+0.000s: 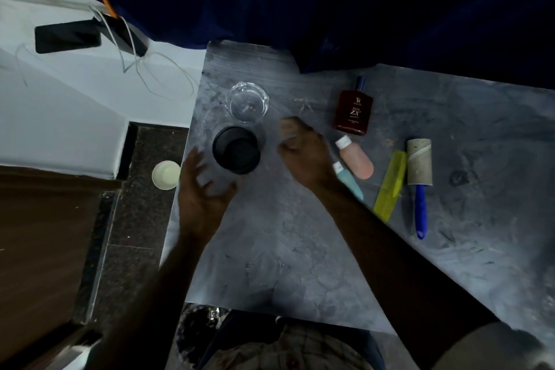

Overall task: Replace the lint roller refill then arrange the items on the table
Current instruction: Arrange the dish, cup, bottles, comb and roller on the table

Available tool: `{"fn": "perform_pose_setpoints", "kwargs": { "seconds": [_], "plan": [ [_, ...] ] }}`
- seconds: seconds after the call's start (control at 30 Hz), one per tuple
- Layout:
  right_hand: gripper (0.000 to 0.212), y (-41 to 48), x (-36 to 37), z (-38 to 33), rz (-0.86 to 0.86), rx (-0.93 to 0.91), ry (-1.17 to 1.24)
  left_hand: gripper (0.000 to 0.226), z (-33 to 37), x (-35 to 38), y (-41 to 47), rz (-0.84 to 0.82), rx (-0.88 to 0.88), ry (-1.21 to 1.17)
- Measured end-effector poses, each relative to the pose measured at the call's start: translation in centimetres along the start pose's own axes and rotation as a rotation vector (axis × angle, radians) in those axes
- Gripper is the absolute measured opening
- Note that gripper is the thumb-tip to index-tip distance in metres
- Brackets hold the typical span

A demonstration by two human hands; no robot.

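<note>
A lint roller (419,162) with a blue handle lies on the grey table (285,249) at the right, roll end away from me. Left of it lie a yellow-green comb (390,186), a pink bottle (357,159), a teal tube (350,183) and a dark red perfume bottle (353,109). A black round container (236,153) stands near the table's left edge, with a clear glass dish (249,102) behind it. My left hand (204,189) hovers open just left of the black container. My right hand (303,153) hovers to its right, fingers loosely curled, holding nothing.
Left of the table is a white ledge with a black phone (67,36) and white cables (156,75). A small white bowl (166,174) sits on the dark floor below. A dark blue curtain hangs behind the table.
</note>
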State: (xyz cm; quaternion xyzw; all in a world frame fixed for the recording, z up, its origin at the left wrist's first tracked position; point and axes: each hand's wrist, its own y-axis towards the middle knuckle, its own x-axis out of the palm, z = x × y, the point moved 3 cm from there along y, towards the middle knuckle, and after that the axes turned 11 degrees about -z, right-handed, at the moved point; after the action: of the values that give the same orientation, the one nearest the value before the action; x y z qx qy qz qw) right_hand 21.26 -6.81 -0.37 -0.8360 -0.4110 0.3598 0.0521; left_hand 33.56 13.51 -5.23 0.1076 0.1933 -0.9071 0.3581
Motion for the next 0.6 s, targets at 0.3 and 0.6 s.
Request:
{"fn": "perform_pose_setpoints", "kwargs": {
  "seconds": [0.3, 0.6],
  "plan": [
    [0.049, 4.1, -12.7, 10.4, 0.232, 0.343, -0.198, 0.036, 13.2, 13.1, -3.2, -0.454, 0.236, -0.046],
    [0.056, 6.7, -13.3, 13.9, 0.083, 0.36, 0.016, 0.047, 14.6, 22.9, 12.7, -0.454, -0.065, 0.5]
  ]
}}
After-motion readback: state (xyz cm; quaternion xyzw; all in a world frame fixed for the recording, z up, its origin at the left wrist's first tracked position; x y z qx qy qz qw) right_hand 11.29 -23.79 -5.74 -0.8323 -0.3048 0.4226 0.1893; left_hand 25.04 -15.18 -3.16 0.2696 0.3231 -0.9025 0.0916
